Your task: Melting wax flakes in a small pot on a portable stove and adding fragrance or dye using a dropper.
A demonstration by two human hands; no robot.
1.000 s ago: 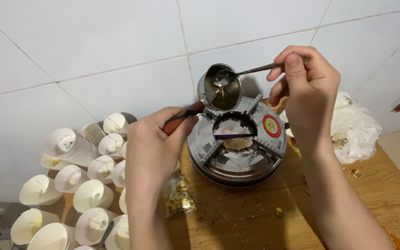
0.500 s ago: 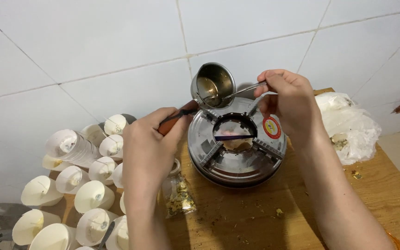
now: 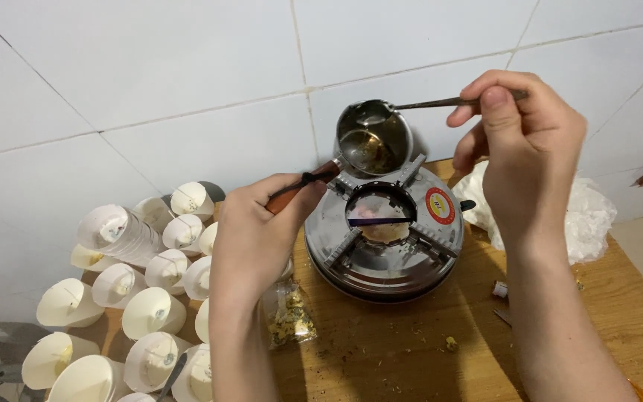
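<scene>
My left hand [image 3: 258,231] grips the brown handle of a small steel melting pot [image 3: 373,138], held tilted just above the far rim of a round steel burner [image 3: 385,234]. My right hand [image 3: 526,145] pinches a thin metal stirring stick [image 3: 440,102] whose tip reaches into the pot, where a little dark liquid lies. The burner's open centre shows a pale flame area under a dark bar.
Several white paper cones with wicks [image 3: 150,313] crowd the left of the wooden table [image 3: 411,350]. A small clear bag of dried yellow bits [image 3: 286,316] lies by my left wrist. A crumpled white plastic bag [image 3: 582,216] sits at the right. White tiled wall behind.
The pot has shifted right and slightly up over the burner's far rim. My right hand has lifted and moved right, drawing the stick more level.
</scene>
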